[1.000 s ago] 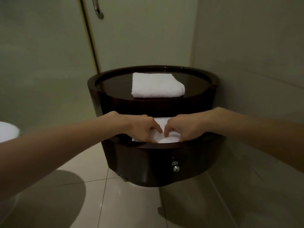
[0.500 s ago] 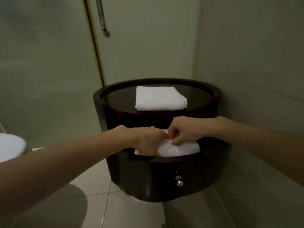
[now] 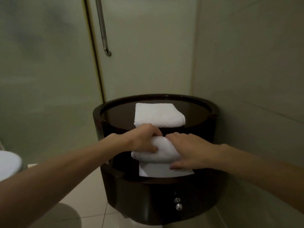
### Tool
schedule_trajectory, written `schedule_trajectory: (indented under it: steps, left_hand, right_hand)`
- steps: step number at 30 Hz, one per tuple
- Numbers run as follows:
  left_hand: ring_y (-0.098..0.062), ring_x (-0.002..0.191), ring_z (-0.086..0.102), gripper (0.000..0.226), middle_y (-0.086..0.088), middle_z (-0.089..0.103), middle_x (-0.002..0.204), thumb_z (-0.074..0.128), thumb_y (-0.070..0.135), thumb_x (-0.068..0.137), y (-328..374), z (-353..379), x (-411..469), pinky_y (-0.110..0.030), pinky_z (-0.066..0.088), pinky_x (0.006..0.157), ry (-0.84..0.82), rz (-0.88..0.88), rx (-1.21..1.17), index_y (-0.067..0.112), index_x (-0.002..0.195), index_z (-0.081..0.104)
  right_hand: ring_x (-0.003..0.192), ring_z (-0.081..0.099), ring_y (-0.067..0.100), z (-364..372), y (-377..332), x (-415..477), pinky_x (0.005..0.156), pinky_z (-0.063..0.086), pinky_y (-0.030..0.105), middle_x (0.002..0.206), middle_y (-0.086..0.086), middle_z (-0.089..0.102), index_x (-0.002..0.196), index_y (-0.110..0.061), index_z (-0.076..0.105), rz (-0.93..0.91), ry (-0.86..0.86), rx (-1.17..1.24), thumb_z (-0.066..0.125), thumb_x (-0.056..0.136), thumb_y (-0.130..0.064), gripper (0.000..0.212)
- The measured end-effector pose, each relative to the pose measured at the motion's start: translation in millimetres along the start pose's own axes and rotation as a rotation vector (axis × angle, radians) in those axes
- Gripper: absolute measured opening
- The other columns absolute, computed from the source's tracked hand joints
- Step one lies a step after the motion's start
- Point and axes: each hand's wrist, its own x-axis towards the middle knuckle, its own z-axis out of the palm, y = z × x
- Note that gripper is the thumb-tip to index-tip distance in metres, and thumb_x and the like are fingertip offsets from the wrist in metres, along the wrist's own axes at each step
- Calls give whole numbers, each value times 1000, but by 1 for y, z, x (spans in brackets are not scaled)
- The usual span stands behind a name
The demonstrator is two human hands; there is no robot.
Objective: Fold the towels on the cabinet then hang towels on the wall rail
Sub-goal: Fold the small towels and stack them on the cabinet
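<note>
A dark round cabinet (image 3: pixel 164 198) stands in the corner. A folded white towel (image 3: pixel 158 115) lies on its top. In front of the open lower shelf I hold a second white towel (image 3: pixel 162 151), bunched and lifted, between both hands. My left hand (image 3: pixel 139 139) grips its left end with curled fingers. My right hand (image 3: pixel 189 150) grips its right side, thumb underneath. Below it a flat white towel (image 3: pixel 161 171) lies on the lower shelf.
A metal handle bar (image 3: pixel 102 30) hangs on the glass door behind the cabinet. The wall (image 3: pixel 255 71) runs close along the right. A white toilet lid (image 3: pixel 9 163) sits at the left edge. Pale tiles (image 3: pixel 85 191) cover the floor.
Both hands have lifted the bunched towel up off the lower shelf, uncovering the flat towel beneath. The camera has tilted upward, showing more of the door handle.
</note>
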Motion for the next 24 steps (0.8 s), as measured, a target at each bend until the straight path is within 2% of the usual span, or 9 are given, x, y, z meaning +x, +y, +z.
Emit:
schedule_trajectory:
  steps: [2,5,8,10,12,14,17,20,24]
  left_hand:
    - [-2,89,58,40,12,65,101,71,25,73,0,-5,2,-17,48,75,34,9,-16,28,112,64]
    - [-8,95,58,44,8,65,108,67,29,75,3,-7,0,-26,51,81,28,9,38,28,118,60]
    - [-12,103,57,61,7,60,120,64,48,73,5,-3,-6,-23,44,80,65,8,215,33,129,46]
    - [-17,110,55,78,4,55,128,63,58,71,8,-1,-8,-30,44,87,100,3,359,30,137,33]
    - [-21,114,53,89,0,51,132,62,59,72,11,-4,-6,-37,44,93,125,-35,429,26,143,21]
    - [-23,116,52,88,-1,50,135,63,52,74,13,-11,-3,-37,42,90,173,-89,406,25,145,18]
    - [-23,116,53,76,1,52,133,66,45,75,15,-34,-2,-33,40,85,232,-102,338,29,141,30]
    - [-19,113,55,69,2,58,128,74,39,72,24,-73,-1,-30,44,88,220,-24,197,28,134,46]
    - [-15,95,60,56,2,65,106,82,26,67,36,-137,9,-26,45,75,263,3,128,17,118,62]
  right_hand:
    - [103,54,23,5,1,4,86,46,41,119,-1,50,128,-19,38,13,58,-98,67,81,-42,60]
    - [103,57,25,4,7,7,85,45,41,115,2,56,117,-16,47,27,141,-8,58,87,-26,34]
    - [105,58,23,-6,13,13,85,47,39,116,2,59,115,-17,53,18,170,59,55,89,-28,28]
    - [109,57,23,-18,15,19,86,48,39,120,1,60,117,-19,53,26,187,73,53,91,-31,29]
    - [107,57,24,-31,16,26,84,49,39,118,2,60,115,-20,53,29,185,76,52,91,-33,27]
    - [106,58,26,-43,18,29,84,49,40,116,4,61,113,-20,53,35,166,86,54,90,-35,28]
    - [105,59,26,-70,19,28,84,50,42,116,3,62,112,-22,55,31,168,107,60,85,-35,31]
    - [98,61,27,-104,23,30,80,51,42,107,7,66,106,-13,62,-10,197,132,68,78,-26,31]
    - [85,59,20,-149,35,39,65,44,31,93,4,63,99,-10,66,-24,307,170,74,76,-21,27]
